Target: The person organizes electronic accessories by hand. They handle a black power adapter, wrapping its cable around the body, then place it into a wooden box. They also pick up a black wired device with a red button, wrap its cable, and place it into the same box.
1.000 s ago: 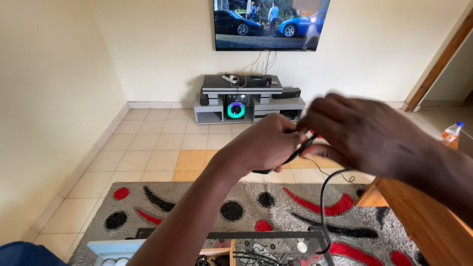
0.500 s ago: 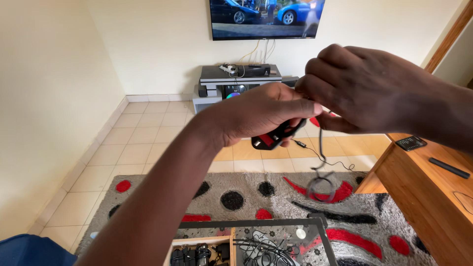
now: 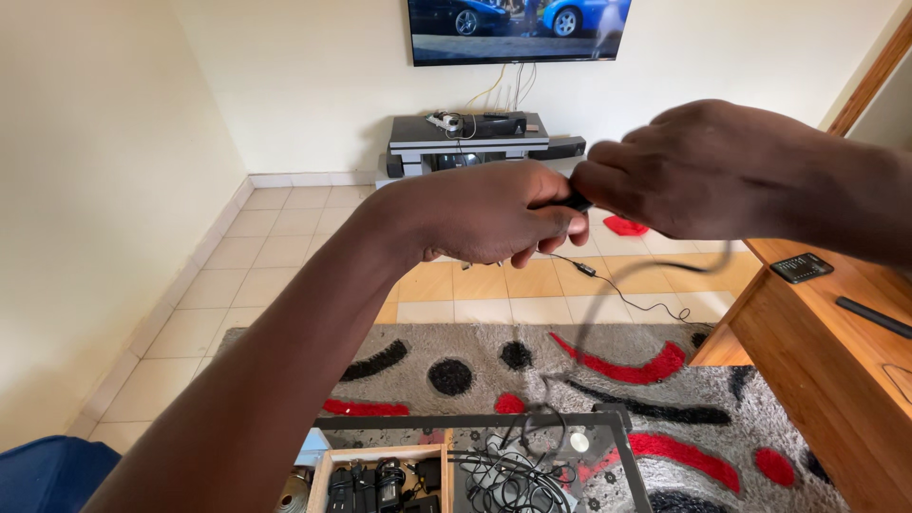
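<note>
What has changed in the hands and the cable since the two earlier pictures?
The red-and-black piece no longer shows; only a black end peeks between the left hand and right hand, which stay together. The cable still hangs blurred. Rug and television unchanged.

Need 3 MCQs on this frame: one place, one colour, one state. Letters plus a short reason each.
1. Where does the calculator lie?
A. on the wooden table at right
B. on the rug
C. on the TV stand

2. Which colours mark the grey rug?
A. blue and yellow
B. red and black
C. green and white

3. How are the hands?
A. both flat on the floor
B. apart and empty
C. together, raised, closed on a black cable

Key:
1 A, it rests on the wood surface beside a dark remote.
2 B, red and black shapes show on the grey pile.
3 C, left hand and right hand meet on the black cable.
</note>
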